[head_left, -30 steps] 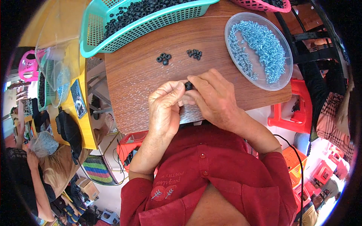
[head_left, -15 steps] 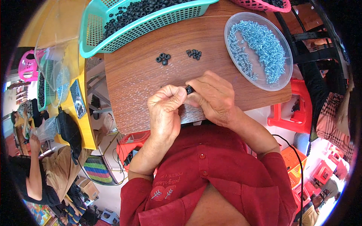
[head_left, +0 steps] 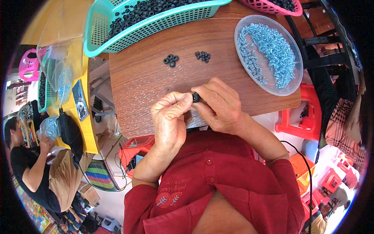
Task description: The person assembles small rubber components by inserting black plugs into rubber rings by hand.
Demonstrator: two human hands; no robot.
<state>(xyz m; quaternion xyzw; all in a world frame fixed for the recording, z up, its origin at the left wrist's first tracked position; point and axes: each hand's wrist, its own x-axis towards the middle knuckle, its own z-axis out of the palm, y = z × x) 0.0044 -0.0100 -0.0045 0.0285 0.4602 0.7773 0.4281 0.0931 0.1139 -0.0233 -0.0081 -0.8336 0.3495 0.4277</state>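
Observation:
Above the near part of the brown wooden table (head_left: 136, 85), my two hands meet at a small round black part (head_left: 195, 97) with a hole in its face. My left hand (head_left: 169, 117) is closed, thumb and forefinger pinched at the part's left side. From the other side my right hand (head_left: 221, 106) grips it with curled fingers, which hide some of it. Beyond my hands lie a small group of round black cup-like parts (head_left: 170, 59) and, to their right, a cluster of smaller black pieces (head_left: 202, 56).
A turquoise basket (head_left: 91, 45) of black parts stands at the far left. On the right sits a clear round tub (head_left: 238, 58) of shiny blue pieces, with a pink basket (head_left: 269, 7) behind. A red stool (head_left: 307, 124) is beside the table. Another person (head_left: 35, 163) works at left.
The black part has turned slightly between my fingers, its hole showing more plainly. My hands stay almost in place. At left, the other person has come further into view with a bag of bluish pieces.

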